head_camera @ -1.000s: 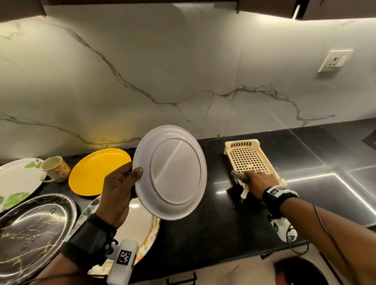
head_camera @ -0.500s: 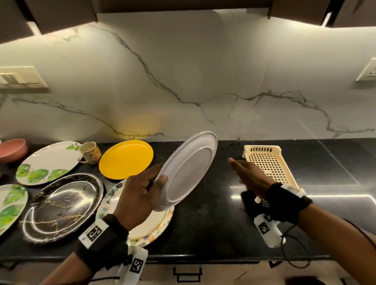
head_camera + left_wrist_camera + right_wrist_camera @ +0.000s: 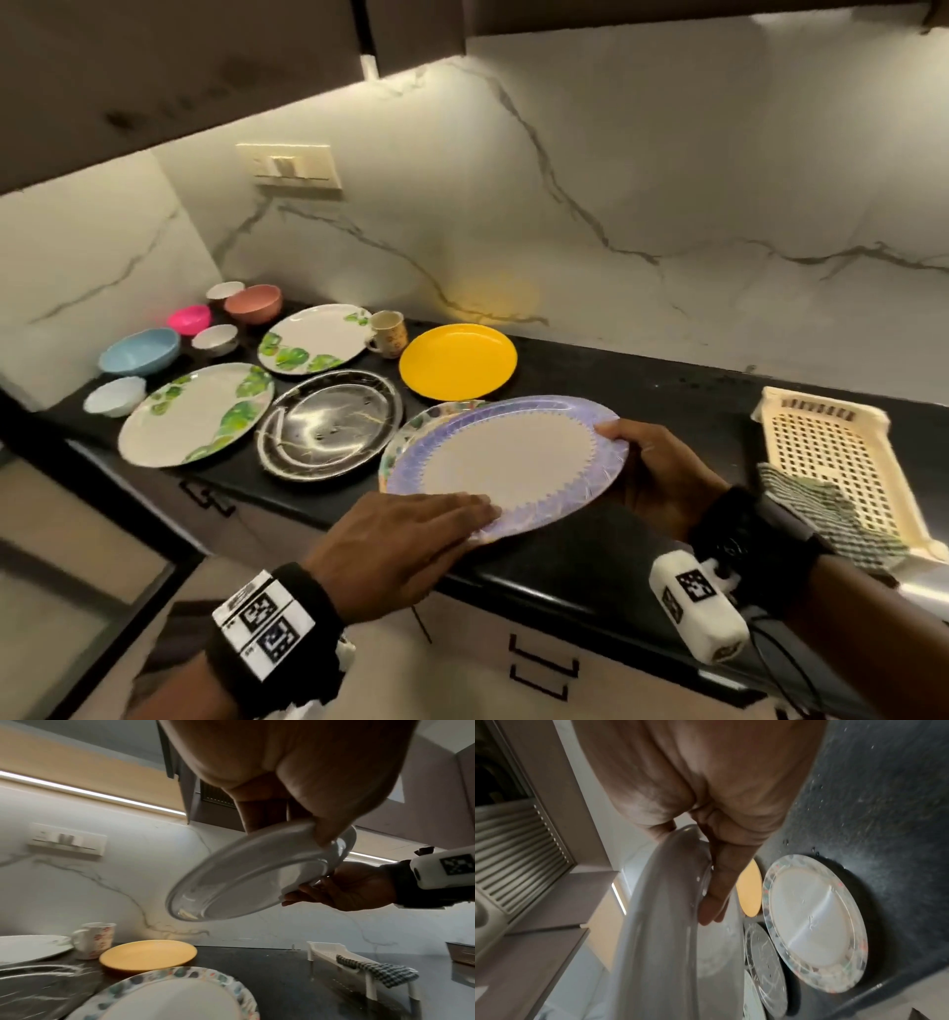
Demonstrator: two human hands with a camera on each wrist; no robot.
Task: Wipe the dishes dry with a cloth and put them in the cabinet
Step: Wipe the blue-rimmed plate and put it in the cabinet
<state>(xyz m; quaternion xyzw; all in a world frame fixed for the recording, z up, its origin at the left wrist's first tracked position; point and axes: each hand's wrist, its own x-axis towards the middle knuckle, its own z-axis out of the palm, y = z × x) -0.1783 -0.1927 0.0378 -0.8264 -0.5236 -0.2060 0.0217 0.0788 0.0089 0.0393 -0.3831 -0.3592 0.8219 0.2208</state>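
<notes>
- The plate (image 3: 506,465) with the purple patterned rim is up off the black counter (image 3: 642,390). It is held nearly level between both hands, just above a floral-rimmed plate (image 3: 411,431) that lies on the counter.
- The left hand (image 3: 395,552) has the near edge. Its fingers lie straight across the top and the thumb presses the white underside, so the rim is pinched between them.
- The right hand (image 3: 662,475) has the right-hand edge, with the thumb on top of the rim and the fingers curled beneath.
- The checked cloth (image 3: 821,509) lies draped over the near end of the cream slotted tray (image 3: 832,437), off to the right on the counter, well apart from the held plate.
- To the left on the counter sit a yellow plate (image 3: 457,361), a black marbled plate (image 3: 328,424) and a mug (image 3: 388,334).
- Further left are two leaf-printed plates (image 3: 195,411) and a cluster of bowls (image 3: 138,350) towards the far corner.
</notes>
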